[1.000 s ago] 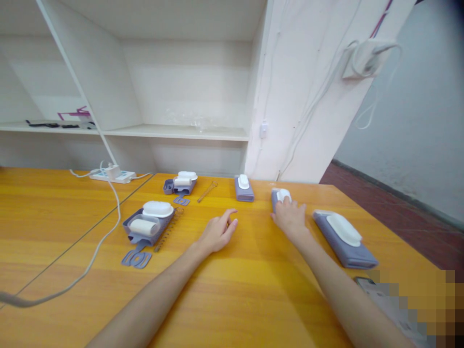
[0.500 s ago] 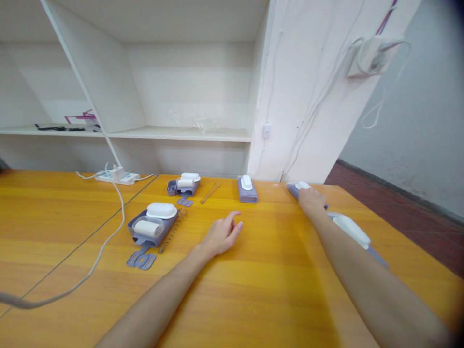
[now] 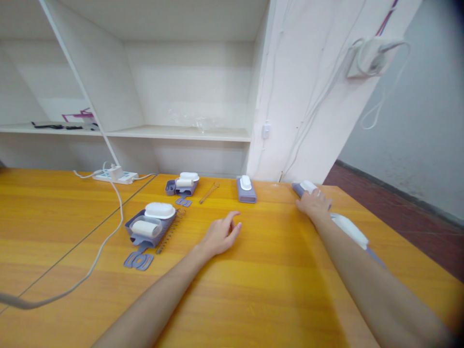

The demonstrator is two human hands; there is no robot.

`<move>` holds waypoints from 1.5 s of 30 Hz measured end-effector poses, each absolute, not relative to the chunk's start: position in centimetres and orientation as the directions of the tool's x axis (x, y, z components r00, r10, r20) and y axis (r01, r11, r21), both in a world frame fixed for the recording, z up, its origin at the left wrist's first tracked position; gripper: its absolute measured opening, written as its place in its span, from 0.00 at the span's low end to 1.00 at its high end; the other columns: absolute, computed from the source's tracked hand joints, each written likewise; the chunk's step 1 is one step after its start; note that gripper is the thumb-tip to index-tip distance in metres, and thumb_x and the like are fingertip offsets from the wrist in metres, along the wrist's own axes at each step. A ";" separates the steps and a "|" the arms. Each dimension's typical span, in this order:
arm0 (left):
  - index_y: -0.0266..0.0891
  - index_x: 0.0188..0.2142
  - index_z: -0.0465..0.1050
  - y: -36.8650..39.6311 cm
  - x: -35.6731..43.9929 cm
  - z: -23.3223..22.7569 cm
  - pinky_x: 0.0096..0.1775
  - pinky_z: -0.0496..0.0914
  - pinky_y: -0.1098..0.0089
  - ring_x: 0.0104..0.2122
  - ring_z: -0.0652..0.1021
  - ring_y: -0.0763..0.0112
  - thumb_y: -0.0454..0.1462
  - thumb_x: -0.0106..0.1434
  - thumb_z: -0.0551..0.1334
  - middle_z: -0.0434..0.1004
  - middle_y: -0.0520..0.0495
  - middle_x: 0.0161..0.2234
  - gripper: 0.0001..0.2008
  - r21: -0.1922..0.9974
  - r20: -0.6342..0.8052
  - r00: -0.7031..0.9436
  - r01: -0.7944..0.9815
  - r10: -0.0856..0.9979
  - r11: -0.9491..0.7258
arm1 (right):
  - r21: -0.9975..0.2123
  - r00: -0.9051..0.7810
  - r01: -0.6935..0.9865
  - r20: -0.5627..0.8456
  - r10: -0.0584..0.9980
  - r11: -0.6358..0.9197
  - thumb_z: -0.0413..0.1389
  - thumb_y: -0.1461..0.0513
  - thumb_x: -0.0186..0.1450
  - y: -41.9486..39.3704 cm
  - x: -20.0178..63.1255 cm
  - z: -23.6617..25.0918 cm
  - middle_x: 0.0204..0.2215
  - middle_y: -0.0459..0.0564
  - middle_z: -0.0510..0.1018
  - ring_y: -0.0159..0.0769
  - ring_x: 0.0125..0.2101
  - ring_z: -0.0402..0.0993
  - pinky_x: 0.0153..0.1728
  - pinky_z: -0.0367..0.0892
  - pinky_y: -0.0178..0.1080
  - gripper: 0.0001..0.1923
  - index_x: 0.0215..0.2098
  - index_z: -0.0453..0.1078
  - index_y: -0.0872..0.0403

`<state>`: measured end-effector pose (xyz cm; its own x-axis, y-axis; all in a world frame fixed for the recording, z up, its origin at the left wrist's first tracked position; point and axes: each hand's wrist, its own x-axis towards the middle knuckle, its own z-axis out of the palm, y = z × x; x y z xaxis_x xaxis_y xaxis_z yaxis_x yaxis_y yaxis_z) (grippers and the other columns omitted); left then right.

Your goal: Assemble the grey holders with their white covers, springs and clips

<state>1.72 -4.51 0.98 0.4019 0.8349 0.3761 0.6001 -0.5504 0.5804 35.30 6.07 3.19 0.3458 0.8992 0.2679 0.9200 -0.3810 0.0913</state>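
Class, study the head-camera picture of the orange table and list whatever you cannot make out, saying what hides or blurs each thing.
1. Right hand grip: fingers cover the small purple device, so a hold or a mere touch is unclear.
2. Large purple device: the right forearm hides much of it.
3. Dark items on the shelf: too small and distant to identify.
4. White cable: cut off by the left edge.
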 end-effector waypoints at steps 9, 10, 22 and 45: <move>0.41 0.52 0.61 -3.4 1.7 0.1 0.25 0.60 0.74 0.20 0.69 0.76 0.39 0.62 0.53 0.70 0.53 0.25 0.18 0.765 0.382 0.302 0.426 0.873 -0.482 | -0.052 0.184 0.982 0.437 0.881 -0.179 0.45 0.54 0.66 1.4 28.1 -0.2 0.54 0.62 0.61 0.50 0.50 0.61 0.44 0.58 0.47 0.23 0.56 0.59 0.54; 0.40 0.52 0.60 -3.1 1.6 0.1 0.24 0.60 0.75 0.19 0.69 0.77 0.40 0.61 0.53 0.71 0.53 0.25 0.19 0.844 0.338 0.260 0.342 0.905 -0.413 | -0.074 0.156 0.988 0.414 0.897 -0.138 0.45 0.54 0.66 1.0 27.4 -0.5 0.54 0.61 0.62 0.49 0.50 0.61 0.44 0.58 0.46 0.23 0.56 0.59 0.54; 0.38 0.49 0.57 -1.6 0.2 0.5 0.26 0.70 0.67 0.21 0.78 0.66 0.39 0.56 0.54 0.79 0.41 0.34 0.21 0.953 0.019 0.182 -0.302 0.983 0.037 | -0.126 -0.026 0.989 0.348 0.937 0.074 0.46 0.56 0.66 -0.7 26.7 -1.0 0.53 0.57 0.65 0.42 0.51 0.61 0.49 0.55 0.41 0.20 0.54 0.62 0.53; 0.36 0.48 0.62 -1.6 0.7 0.1 0.26 0.72 0.72 0.23 0.78 0.71 0.44 0.54 0.65 0.80 0.39 0.36 0.25 0.987 0.084 0.136 -0.144 0.987 -0.065 | -0.141 -0.054 0.984 0.348 0.936 0.109 0.46 0.57 0.66 -0.8 26.8 -0.9 0.50 0.55 0.68 0.42 0.50 0.62 0.48 0.55 0.39 0.18 0.51 0.65 0.53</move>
